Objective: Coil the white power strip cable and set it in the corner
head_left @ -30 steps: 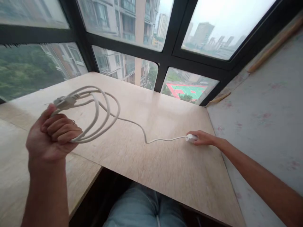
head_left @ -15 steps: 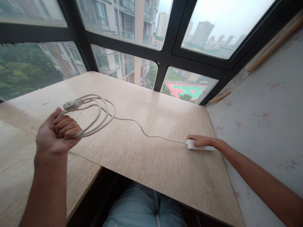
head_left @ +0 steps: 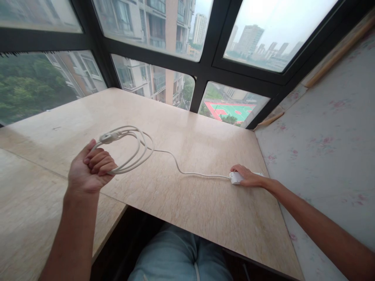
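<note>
At left centre, the left hand point(head_left: 89, 171) is fisted around the coiled white cord point(head_left: 137, 150). At right centre, the right hand point(head_left: 249, 176) curls over the power strip point(head_left: 235, 178) on the counter point(head_left: 190, 207).

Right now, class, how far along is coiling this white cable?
Done: several loops of cable sit gathered in the left hand, plug on top. In hand: the right hand holds the power strip on the table. Left: the stretch between loops and strip lies uncoiled.
</note>
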### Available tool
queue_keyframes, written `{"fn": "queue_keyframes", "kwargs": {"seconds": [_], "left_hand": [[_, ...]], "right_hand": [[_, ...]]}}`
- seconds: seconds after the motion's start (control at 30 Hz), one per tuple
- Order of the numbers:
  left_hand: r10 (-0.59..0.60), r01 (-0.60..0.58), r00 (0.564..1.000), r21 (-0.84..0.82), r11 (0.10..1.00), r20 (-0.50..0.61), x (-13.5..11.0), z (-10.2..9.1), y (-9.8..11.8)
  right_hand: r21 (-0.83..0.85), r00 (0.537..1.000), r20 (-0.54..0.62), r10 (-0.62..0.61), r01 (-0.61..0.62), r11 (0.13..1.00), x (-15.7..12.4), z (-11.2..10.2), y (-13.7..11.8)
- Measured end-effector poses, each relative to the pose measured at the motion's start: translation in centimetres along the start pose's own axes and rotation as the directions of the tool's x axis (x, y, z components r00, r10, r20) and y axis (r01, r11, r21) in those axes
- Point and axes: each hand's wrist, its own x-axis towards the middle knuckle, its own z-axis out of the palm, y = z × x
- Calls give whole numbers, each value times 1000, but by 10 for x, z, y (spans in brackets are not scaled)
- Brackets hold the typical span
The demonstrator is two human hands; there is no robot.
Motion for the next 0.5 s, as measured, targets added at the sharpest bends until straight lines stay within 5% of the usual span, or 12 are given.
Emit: {"fn": "queue_keyframes", "kwargs": {"seconds": [0.23,0.5], "left_hand": [[-60,60,998,20,998,-11,4,-5,-21],[-14,15,999,23,1000,-34,9,-10,-11]], "right_hand": [[-87,999,-8,36,-36,996,-8,0,-9],[-30,1000,20,-21,22,999,-10,-20,-11]]}}
